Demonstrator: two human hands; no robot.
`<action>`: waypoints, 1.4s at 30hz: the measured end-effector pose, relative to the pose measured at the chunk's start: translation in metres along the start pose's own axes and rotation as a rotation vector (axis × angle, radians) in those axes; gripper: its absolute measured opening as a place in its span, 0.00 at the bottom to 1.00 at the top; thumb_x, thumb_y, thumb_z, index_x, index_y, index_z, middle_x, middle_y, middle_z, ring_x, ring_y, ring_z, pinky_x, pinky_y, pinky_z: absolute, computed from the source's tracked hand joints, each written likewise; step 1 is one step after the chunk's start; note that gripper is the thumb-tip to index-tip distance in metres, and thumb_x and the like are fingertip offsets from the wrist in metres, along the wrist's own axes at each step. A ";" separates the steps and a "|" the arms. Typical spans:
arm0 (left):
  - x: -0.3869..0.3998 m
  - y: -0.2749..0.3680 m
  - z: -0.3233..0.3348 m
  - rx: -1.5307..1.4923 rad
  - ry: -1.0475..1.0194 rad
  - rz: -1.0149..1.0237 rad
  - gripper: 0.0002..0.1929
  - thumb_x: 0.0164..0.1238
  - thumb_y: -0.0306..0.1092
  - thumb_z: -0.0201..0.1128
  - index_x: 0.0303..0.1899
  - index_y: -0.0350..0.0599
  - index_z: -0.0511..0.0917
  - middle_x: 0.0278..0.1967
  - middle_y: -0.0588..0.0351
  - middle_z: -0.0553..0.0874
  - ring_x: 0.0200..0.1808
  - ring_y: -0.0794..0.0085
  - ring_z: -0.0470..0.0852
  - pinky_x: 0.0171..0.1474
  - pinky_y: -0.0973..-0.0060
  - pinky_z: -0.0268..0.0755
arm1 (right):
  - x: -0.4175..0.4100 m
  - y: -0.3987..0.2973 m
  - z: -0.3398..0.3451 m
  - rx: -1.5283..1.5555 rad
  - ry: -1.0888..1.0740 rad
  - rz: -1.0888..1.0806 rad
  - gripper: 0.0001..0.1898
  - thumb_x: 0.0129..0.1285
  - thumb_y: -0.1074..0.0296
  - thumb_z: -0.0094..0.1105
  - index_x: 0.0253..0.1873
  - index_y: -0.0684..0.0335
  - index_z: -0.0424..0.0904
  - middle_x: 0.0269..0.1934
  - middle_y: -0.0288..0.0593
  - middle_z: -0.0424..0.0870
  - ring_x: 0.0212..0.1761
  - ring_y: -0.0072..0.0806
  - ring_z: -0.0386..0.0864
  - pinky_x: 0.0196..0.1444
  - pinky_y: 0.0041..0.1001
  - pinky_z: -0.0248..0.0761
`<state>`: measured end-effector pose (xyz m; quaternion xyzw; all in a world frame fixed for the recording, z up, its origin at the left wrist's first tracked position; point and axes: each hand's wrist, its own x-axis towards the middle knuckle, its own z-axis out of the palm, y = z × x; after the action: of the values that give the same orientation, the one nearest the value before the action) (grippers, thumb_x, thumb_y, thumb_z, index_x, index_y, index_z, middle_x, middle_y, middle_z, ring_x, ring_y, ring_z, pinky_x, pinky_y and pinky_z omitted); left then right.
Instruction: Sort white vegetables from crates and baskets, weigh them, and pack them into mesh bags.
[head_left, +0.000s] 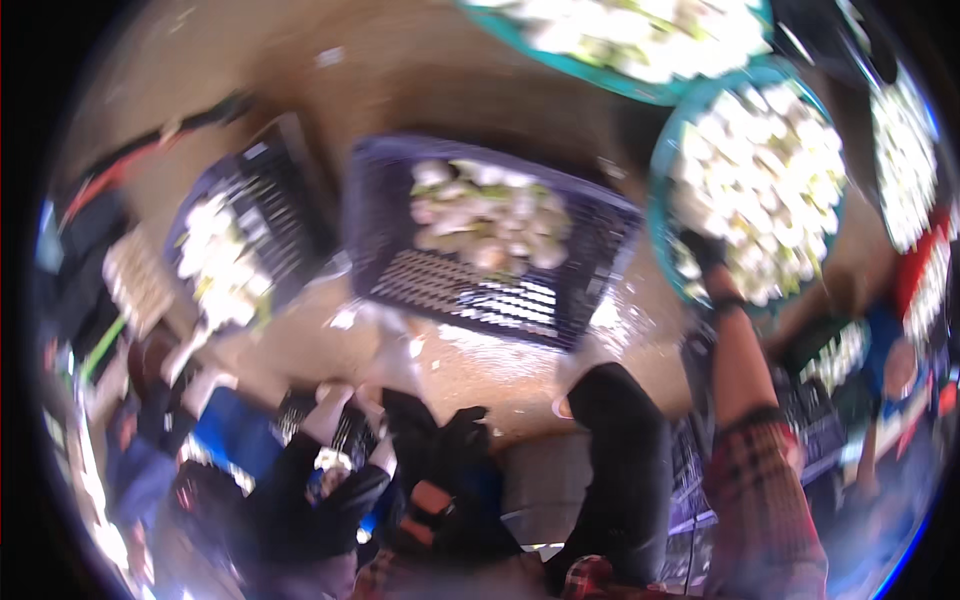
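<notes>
My right hand (705, 251), in a dark glove, reaches into a round teal basket (660, 202) at its near left rim. Heaped inside are whitish bulbs (765, 180) with green bits, perhaps onions or garlic. Blur hides whether the fingers hold one. Over my left thigh is my left hand (465, 442), also in a dark glove; its grip is unclear and no held thing is visible. Before me a dark purple slatted plastic crate (600, 217) lies tilted, with a smaller pile of bulbs (491, 217) in it.
Another teal basket (585, 71) of bulbs stands at the top. To the left, a second dark crate (289, 217) holds bulbs, close to a co-worker's hand (184, 352). More people sit on both sides. Scraps litter the brown floor (450, 367).
</notes>
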<state>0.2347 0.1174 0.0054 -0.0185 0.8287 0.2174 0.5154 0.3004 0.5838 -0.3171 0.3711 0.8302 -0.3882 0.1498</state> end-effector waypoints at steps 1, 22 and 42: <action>-0.006 -0.001 -0.003 0.022 0.004 -0.045 0.12 0.62 0.28 0.61 0.48 0.44 0.79 0.40 0.50 0.84 0.33 0.67 0.85 0.35 0.74 0.76 | -0.011 -0.006 -0.016 0.102 -0.048 0.196 0.26 0.51 0.56 0.69 0.54 0.62 0.78 0.47 0.42 0.84 0.47 0.33 0.79 0.51 0.34 0.72; -0.148 -0.194 -0.159 -0.581 0.523 0.198 0.14 0.64 0.30 0.61 0.51 0.41 0.76 0.44 0.43 0.82 0.47 0.52 0.81 0.51 0.64 0.74 | -0.266 -0.701 0.276 -0.238 -0.384 -0.861 0.17 0.51 0.56 0.70 0.44 0.59 0.84 0.38 0.47 0.87 0.40 0.38 0.85 0.43 0.33 0.78; -0.216 -0.321 -0.336 -0.390 0.615 0.233 0.14 0.62 0.33 0.62 0.48 0.41 0.79 0.42 0.47 0.84 0.45 0.54 0.82 0.49 0.64 0.75 | -0.373 -0.704 0.267 -0.575 -0.446 -0.467 0.18 0.47 0.53 0.63 0.30 0.65 0.83 0.27 0.57 0.82 0.33 0.52 0.82 0.38 0.44 0.75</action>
<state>0.1333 -0.3424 0.2081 -0.0864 0.8842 0.4125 0.2014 0.0277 -0.1024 0.0840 0.0232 0.9135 -0.2352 0.3310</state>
